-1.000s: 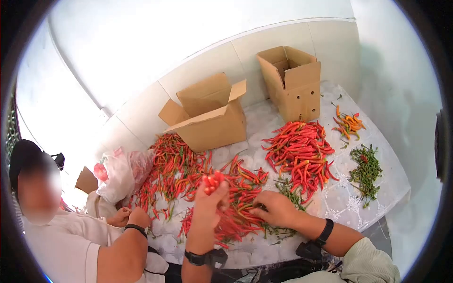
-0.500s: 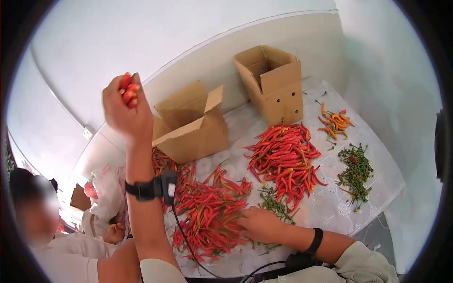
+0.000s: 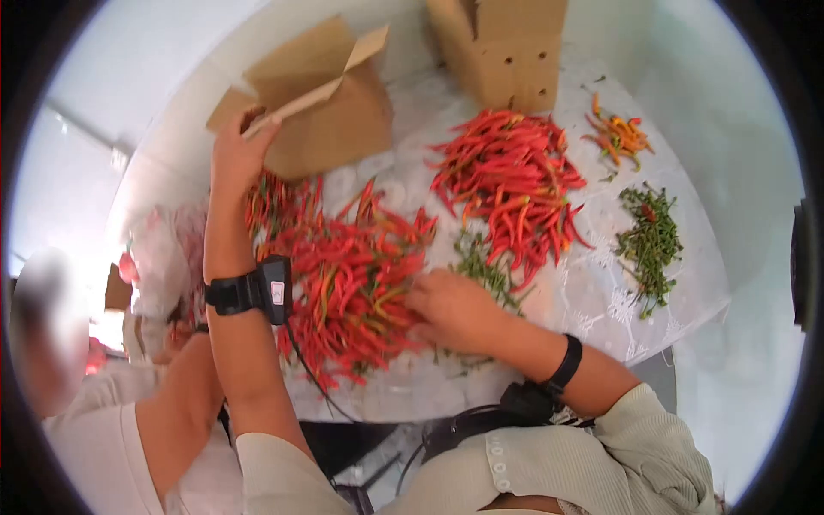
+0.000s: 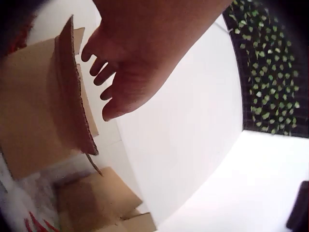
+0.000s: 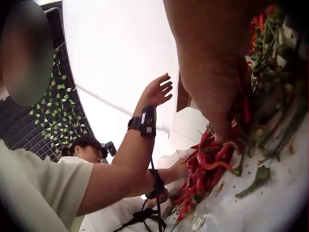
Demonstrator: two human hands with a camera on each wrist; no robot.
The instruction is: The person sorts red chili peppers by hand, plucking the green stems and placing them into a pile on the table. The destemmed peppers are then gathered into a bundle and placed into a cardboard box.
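My left hand [image 3: 239,159] reaches over the near wall of an open cardboard box [image 3: 335,129]. In the left wrist view this hand [image 4: 128,72] has its fingers apart and holds nothing, beside the box's raised flap [image 4: 72,92]. My right hand [image 3: 459,311] rests at the right edge of a loose pile of red chili peppers [image 3: 348,283] with some green stems in it. From the right wrist view, the right hand [image 5: 217,92] points down among red chilies [image 5: 205,169]; its fingertips are partly hidden, and I cannot tell whether they pinch one.
A second cardboard box [image 3: 515,69] stands at the back, behind a heap of red chilies [image 3: 515,184]. Orange chilies [image 3: 622,137] and green stems [image 3: 650,245] lie to the right. Loose stems [image 3: 485,266] lie between the piles. Another person [image 3: 112,412] sits at the left by a plastic bag [image 3: 163,249].
My left hand rose from the pile with a bunch of red chilies, swung left to the box, and is now empty. My right hand stays by the pile; the head view has tilted down.
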